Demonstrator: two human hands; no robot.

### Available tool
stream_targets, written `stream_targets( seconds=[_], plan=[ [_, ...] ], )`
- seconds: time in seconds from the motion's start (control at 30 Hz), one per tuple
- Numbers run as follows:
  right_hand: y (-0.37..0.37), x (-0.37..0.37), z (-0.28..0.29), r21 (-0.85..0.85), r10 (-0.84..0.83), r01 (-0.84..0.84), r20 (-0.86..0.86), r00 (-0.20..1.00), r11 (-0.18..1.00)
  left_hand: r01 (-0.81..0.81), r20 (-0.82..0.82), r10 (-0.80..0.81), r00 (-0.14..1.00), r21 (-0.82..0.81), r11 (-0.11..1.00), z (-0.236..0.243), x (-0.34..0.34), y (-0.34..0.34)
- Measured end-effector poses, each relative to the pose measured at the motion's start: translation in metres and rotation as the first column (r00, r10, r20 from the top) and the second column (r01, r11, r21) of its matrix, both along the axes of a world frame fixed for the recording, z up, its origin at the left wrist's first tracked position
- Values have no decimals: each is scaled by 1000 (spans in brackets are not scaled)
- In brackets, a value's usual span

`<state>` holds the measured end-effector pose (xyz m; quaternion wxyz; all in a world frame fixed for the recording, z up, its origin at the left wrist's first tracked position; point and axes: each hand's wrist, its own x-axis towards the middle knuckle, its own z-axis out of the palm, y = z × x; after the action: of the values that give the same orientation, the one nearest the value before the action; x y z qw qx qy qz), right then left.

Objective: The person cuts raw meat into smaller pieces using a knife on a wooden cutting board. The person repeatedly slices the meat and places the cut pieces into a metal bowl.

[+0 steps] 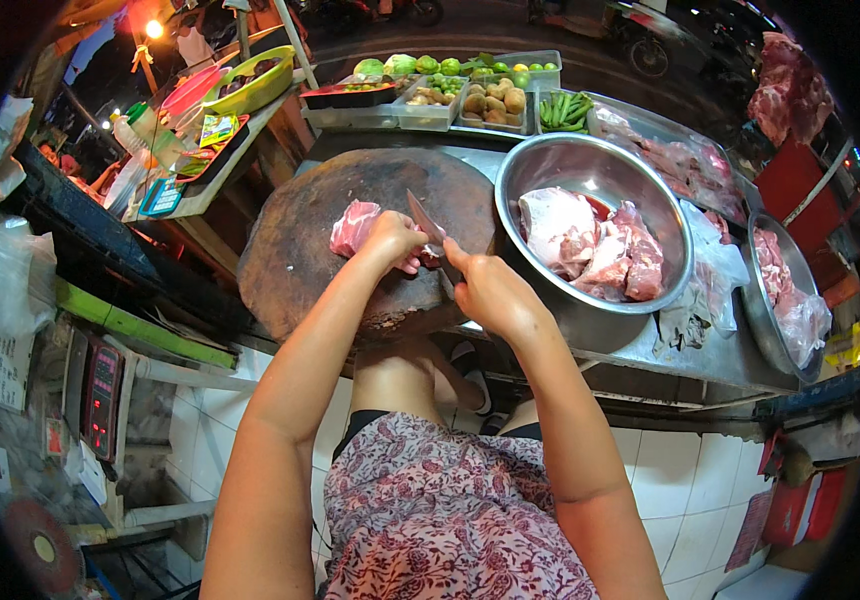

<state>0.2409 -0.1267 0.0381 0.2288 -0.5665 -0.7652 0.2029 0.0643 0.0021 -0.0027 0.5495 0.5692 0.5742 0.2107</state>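
Observation:
A piece of raw meat (353,226) lies on a round, worn wooden chopping block (300,270). My left hand (396,243) is closed over the meat's right end, pressing it against the wood. In my right hand (495,290) is a knife (424,217), its pointed blade slanting up and away to the left, beside my left fingers. Most of the knife's handle is hidden inside my right fist. Just right of the block stands a large steel bowl (672,287) with several big chunks of raw meat (590,245) in it.
Plastic trays of limes, potato-like produce (495,100) and green beans (565,110) line the far side. More meat sits in a tray (670,155) and a second steel bowl (762,290) at right, near a plastic bag (705,265). A digital scale (102,400) is at left.

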Motion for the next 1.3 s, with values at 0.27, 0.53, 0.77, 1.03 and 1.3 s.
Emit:
stream_targets(
  seconds=[0.27,0.53,0.77,1.03,1.3],
  plan=[
    [-12,16,4,-205,-40,7,-159,986,979,-50,20,51,999,-19,999,-2,-2,-2],
    [-9,-3,-1,-148,-64,41,-148,987,988,18,-76,-15,997,27,999,-2,-2,0],
    [-7,-7,-8,-146,-98,75,-163,982,987,36,-140,-31,990,33,999,6,-3,-7],
    [-23,-15,-6,-80,-92,98,68,993,992,131,-202,-128,971,3,991,7,-6,-2],
    [5,5,-6,-197,-235,168,-396,887,966,151,-262,-152,953,-23,988,13,-25,0]
  ],
)
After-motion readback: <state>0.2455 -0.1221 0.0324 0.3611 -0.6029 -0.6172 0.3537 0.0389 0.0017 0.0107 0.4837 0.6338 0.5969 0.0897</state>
